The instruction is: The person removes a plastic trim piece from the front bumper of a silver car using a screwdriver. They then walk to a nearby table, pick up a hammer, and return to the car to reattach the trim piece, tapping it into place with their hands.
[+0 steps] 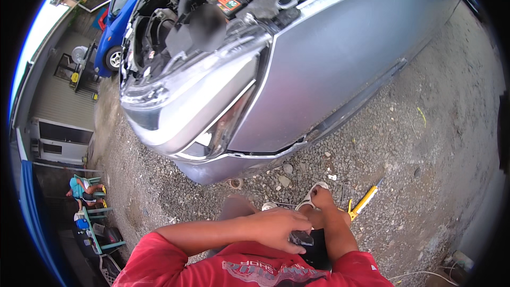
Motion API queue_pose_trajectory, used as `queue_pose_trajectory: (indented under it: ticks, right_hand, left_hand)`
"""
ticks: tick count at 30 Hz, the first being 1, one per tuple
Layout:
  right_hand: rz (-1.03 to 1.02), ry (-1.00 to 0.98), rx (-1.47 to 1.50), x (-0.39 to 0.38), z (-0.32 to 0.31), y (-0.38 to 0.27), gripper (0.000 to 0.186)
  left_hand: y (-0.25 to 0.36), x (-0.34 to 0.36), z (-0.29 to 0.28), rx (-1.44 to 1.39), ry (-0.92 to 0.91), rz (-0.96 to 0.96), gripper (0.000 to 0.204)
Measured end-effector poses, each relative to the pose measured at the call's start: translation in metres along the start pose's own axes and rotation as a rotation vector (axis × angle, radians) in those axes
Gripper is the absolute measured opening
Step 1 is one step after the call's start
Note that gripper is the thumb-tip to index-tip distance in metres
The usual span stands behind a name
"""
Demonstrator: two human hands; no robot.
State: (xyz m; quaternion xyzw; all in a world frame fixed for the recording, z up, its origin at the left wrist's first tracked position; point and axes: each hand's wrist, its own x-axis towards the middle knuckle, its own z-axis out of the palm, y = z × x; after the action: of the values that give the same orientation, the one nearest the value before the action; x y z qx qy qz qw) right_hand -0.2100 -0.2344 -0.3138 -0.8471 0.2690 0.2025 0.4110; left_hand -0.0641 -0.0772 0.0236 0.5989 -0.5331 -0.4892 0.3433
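My left hand (282, 227) is closed around a small dark object (302, 238) in front of my red shirt. Its kind does not show. My right hand (321, 197) reaches down beside my light-coloured sandal (308, 195), its fingers curled in. Whatever it may hold is hidden. To the right of that hand, a yellow caulking gun (364, 203) lies on the gravel. Ahead stands a grey car, its front fender (329, 64) and headlight (223, 119) facing me. A gap runs along the fender's lower edge.
The engine bay is open, with a battery (226, 1) inside. Gravel (404, 143) covers the ground. A thin metal rod (344, 187) lies near my foot. A blue car (114, 32) stands at the far left. Another person (82, 187) sits on a green chair at left.
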Motion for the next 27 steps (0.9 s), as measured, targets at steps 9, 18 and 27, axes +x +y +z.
queue_pose_trajectory:
  ticks: [9,18,27]
  right_hand:
    - [-0.206,0.293,-0.038,-0.195,-0.053,0.019,0.017]
    - [-0.258,-0.202,-0.367,-0.202,-0.159,-0.216,0.015]
    - [-0.429,-0.512,-0.239,-0.239,-0.135,-0.309,0.014]
  left_hand:
    - [0.136,-0.188,-0.043,0.294,0.035,-0.398,0.052]
    - [0.44,-0.283,-0.166,0.929,0.702,-0.074,0.072]
    - [0.545,-0.412,-0.052,0.97,0.965,-0.452,0.099]
